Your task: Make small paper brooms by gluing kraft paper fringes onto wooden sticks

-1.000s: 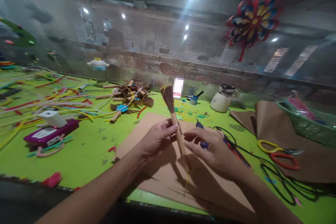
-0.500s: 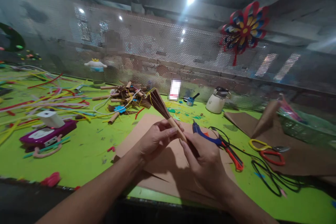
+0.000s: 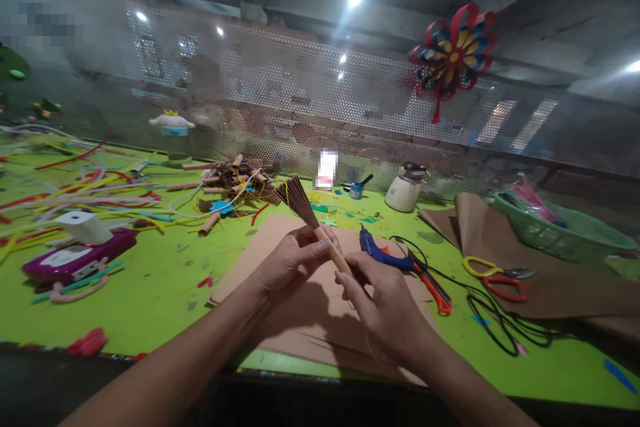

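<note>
**Gripping a slim, brown-bristled, tan-handled broom piece (image 3: 313, 219) in left hand (image 3: 297, 257) and right hand (image 3: 387, 297)**

Grasps the upper part of the smooth, rod-like handle between left thumb and fingers, just below the fanned bristles. Pinches the lower end of the same handle between right thumb and fingertips. Holds the broom piece slanted, bristles pointing up and away to the left, raised above a flat, tan sheet of cardboard (image 3: 305, 320) on a lime-green tabletop (image 3: 165, 280).

Has, just beyond the right hand, a dark-blue glue gun (image 3: 383, 257) with its nozzle facing away, and just beside it an orange-red utility knife (image 3: 435, 287). Farther right, includes scissors with one yellow and one orange handle loop (image 3: 493, 277), lying partly on a broad, creased sheet of brown paper (image 3: 550, 293), near a green, oval plastic basket (image 3: 525, 227).

Past the cardboard, takes in a cream, dark-topped jug (image 3: 404, 192) and a small, round blue jar (image 3: 356, 191). To the left, includes a heap of rolled brown paper pieces (image 3: 240, 180), plus a purple, box-shaped device (image 3: 80, 257) bearing a white block (image 3: 84, 227). Extends back to a grey perforated screen (image 3: 280, 80), with a red, blue and yellow flower-shaped ornament (image 3: 454, 57) hanging at upper right.
</note>
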Available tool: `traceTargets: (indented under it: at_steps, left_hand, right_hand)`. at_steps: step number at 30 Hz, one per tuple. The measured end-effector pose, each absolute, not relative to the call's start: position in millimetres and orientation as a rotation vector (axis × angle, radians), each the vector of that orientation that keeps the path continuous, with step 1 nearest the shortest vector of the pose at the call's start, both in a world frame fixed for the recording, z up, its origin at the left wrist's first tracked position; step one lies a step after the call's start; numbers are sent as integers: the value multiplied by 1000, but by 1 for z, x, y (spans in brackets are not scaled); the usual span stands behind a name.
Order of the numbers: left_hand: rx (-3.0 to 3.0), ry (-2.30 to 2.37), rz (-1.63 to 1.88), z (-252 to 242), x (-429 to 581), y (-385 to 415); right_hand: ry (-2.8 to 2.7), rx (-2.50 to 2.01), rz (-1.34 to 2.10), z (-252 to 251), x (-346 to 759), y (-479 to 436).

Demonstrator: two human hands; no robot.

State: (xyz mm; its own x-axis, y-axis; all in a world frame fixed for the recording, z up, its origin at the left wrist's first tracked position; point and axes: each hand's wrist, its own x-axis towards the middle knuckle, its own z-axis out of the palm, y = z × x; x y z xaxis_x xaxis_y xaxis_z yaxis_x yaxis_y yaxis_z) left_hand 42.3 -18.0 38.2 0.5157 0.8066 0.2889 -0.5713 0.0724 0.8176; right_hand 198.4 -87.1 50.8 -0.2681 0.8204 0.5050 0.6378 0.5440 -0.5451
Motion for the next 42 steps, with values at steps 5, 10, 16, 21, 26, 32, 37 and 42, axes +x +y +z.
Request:
traceTargets:
  at_steps: [5,10,16,21,26,32,37,42]
  left_hand:
    - [931,399,1096,35,47,-14]
    - [890,406,1125,36,49,-13]
    - [943,439,1113,34,48,-10]
    - [1006,412,1081,36,50,-12]
    - [1049,382,1105,33,52,-9]
    - [1060,383,1144,25,53,-2]
    - [1088,368,1118,23,55,-7]
    - [1076,402,1058,24,59,-14]
  right_hand:
    - [-1905,-1229,336,45,197,-83]
    - [-1825,-1203,431,37,194,-81]
    - [-1761,-1217,397,34,191,-83]
    - [-1758,-1206,292,29,191,-84]
    - [-1749,-1175,248,19,188,-77]
    - [-1751,-1146,291,16,185,-68]
    - [-1814,-1160,269,16,189,-74]
    - [-1758,-1157,236,8,193,-80]
